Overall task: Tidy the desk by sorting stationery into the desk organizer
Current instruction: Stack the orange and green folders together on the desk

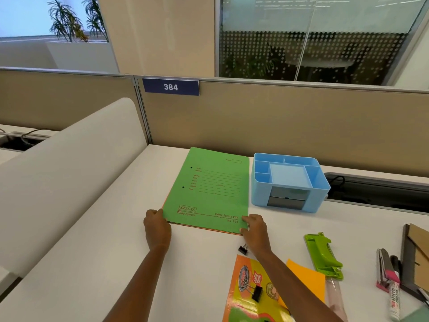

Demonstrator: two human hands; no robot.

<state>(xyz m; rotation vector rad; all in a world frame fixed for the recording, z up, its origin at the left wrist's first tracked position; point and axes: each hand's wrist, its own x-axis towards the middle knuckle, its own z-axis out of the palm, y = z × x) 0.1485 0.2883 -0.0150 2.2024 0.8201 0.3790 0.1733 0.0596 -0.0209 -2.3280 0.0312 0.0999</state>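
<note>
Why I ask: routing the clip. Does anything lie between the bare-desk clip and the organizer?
Yes: the right hand, holding the folder by its near corner, sits between the clip and the organizer.

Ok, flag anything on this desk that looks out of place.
The glossy printed packet at the near edge looks odd among the stationery, with a binder clip lying on it. The hole punch lies askew. The blue organizer looks empty.

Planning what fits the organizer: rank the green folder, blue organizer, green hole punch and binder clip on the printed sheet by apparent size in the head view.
1. green folder
2. blue organizer
3. green hole punch
4. binder clip
Clear gaps; no ties.
</note>
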